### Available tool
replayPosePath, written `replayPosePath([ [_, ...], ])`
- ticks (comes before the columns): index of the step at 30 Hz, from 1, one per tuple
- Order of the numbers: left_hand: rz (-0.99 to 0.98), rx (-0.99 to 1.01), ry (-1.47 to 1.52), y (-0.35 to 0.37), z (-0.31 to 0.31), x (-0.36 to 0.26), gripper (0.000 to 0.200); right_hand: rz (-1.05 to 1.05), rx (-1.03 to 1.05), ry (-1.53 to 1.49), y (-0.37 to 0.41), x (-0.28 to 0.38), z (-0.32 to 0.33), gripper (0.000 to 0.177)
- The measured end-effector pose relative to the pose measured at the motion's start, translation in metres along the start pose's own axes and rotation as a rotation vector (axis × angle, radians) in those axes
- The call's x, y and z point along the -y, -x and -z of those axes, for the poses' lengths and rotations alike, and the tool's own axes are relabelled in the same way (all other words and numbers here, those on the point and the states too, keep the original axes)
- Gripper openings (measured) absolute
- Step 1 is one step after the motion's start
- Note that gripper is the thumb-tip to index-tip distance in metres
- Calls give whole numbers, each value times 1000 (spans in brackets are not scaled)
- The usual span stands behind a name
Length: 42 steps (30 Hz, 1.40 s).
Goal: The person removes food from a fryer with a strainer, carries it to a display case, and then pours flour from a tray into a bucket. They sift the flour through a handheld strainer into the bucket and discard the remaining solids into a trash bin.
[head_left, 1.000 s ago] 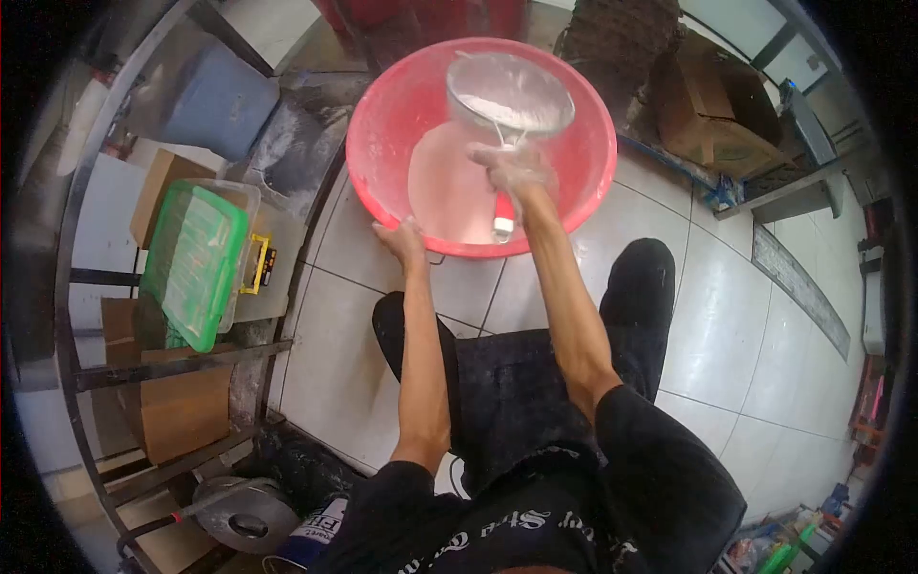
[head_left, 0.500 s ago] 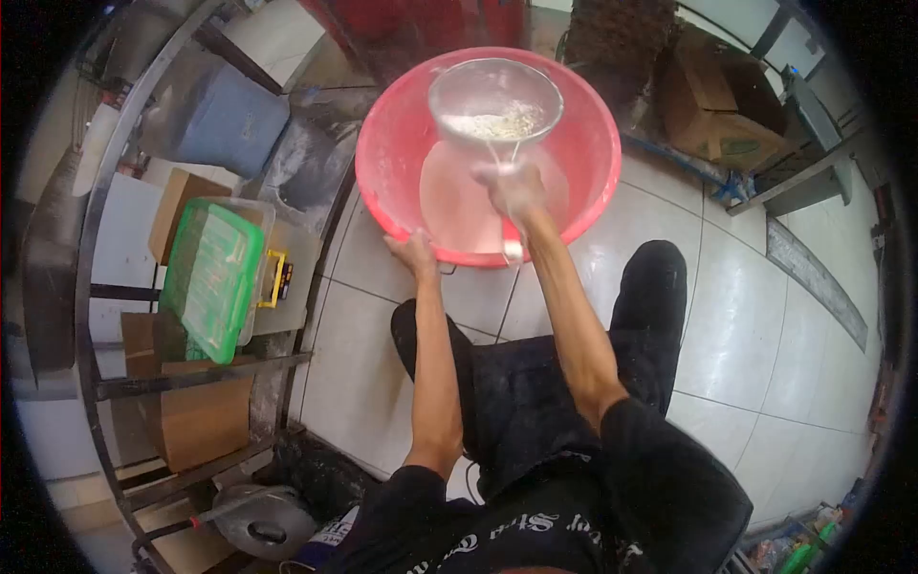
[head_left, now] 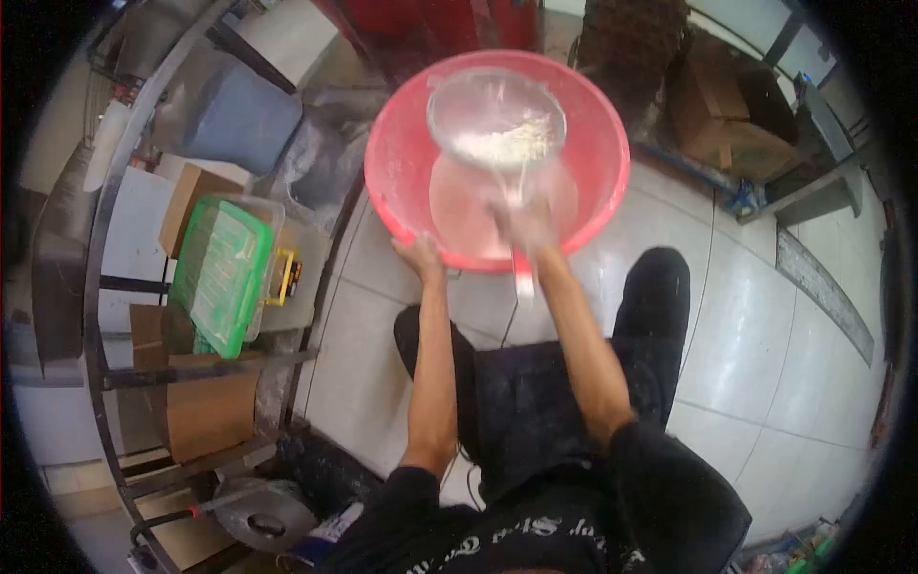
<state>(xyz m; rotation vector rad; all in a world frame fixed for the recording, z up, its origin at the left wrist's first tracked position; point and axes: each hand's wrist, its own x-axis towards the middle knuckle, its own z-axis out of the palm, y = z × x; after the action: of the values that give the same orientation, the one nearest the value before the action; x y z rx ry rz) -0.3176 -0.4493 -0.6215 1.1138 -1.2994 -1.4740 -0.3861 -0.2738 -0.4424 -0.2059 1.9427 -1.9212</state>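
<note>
A large red plastic basin [head_left: 612, 187] stands on the floor in front of me, with a heap of fine pale powder [head_left: 459, 206] inside. My left hand [head_left: 419, 256] is closed on the near left part of its rim. Over the powder, my right hand [head_left: 529, 228], smeared by motion, is wrapped round the handle of a round sieve [head_left: 459, 81]. Coarser cream-coloured flour [head_left: 516, 143] lies in the sieve's near side. The white end of the handle sticks out past the basin's near rim.
To the left, a metal rack [head_left: 206, 371] holds a green-lidded plastic box [head_left: 225, 277], cardboard boxes [head_left: 212, 411] and a blue-grey bin [head_left: 247, 122]. An open cardboard box [head_left: 732, 124] sits at the back right. White tiles [head_left: 736, 325] cover the floor.
The sieve has shifted slightly toward me, with its handle reaching further past the rim. The flour inside it has moved. My left hand keeps its hold on the basin.
</note>
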Motion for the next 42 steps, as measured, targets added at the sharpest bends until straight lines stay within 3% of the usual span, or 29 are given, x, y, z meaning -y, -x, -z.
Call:
replayPosePath([
  [1, 43, 56, -20, 7, 2, -10, 71, -142, 19, 87, -25, -2, -2, 25],
  [4, 45, 65, 4, 8, -1, -23, 72, -221, 79, 8, -9, 13, -2, 27],
  [5, 36, 18, 45, 10, -6, -24, 71, 163, 39, 212, 8, 7, 2, 24],
  [6, 28, 32, 56, 11, -15, -35, 71, 178, 25, 212, -3, -3, 3, 24],
  [8, -84, 194, 192, 26, -6, -43, 70, 195, -3, -173, -15, -35, 5, 22],
  [9, -57, 199, 153, 30, 7, -30, 70, 57, 4, -50, -19, -5, 9, 19],
  [12, 54, 35, -43, 9, -8, -34, 71, 21, -22, -83, -16, -13, -4, 21],
  [13, 28, 18, -10, 17, -8, -40, 71, 184, -9, 57, 5, -15, 2, 22],
  [14, 10, 2, 19, 24, -10, -44, 72, 199, -6, 64, 1, -12, 5, 22],
  [16, 37, 47, 8, 26, -15, -56, 71, 92, 51, 17, -4, -14, 14, 24],
  [17, 71, 91, -24, 33, -5, -56, 69, 70, 188, 118, -42, -32, 14, 22],
  [20, 6, -15, 16, 30, -10, -52, 65, 26, 31, 30, -38, -30, -10, 23],
  [21, 0, -33, 39, 24, -14, -51, 65, -122, 124, 159, -4, -7, -4, 24],
  [22, -11, -15, 59, 23, -11, -46, 62, -117, 141, 174, -9, -7, -2, 24],
  [26, -2, 30, -70, 9, 1, -26, 51, 66, 140, 13, -50, -20, -5, 23],
  [29, 16, 2, -40, 20, -6, -45, 43, -37, 107, -54, -31, -30, -20, 21],
  [31, -53, 8, 1, 18, -10, -45, 42, 313, -194, -135, -4, -52, -21, 25],
  [33, -94, 33, -20, 29, -2, -45, 41, 208, -91, -47, -23, -20, -7, 24],
  [35, 70, 49, 28, 44, -9, -70, 42, 129, 120, 68, -56, -6, -3, 28],
  [38, 37, 5, 45, 41, -12, -70, 43, -26, 55, 193, -22, -19, 10, 29],
  [39, 41, 4, 35, 40, -11, -65, 43, 367, 23, -66, -5, -33, 13, 28],
  [40, -4, 48, 63, 35, -13, -60, 43, 364, 14, -65, -14, -34, 12, 28],
  [42, -16, 93, 63, 36, -7, -58, 43, 318, -135, 286, -22, -29, 8, 30],
])
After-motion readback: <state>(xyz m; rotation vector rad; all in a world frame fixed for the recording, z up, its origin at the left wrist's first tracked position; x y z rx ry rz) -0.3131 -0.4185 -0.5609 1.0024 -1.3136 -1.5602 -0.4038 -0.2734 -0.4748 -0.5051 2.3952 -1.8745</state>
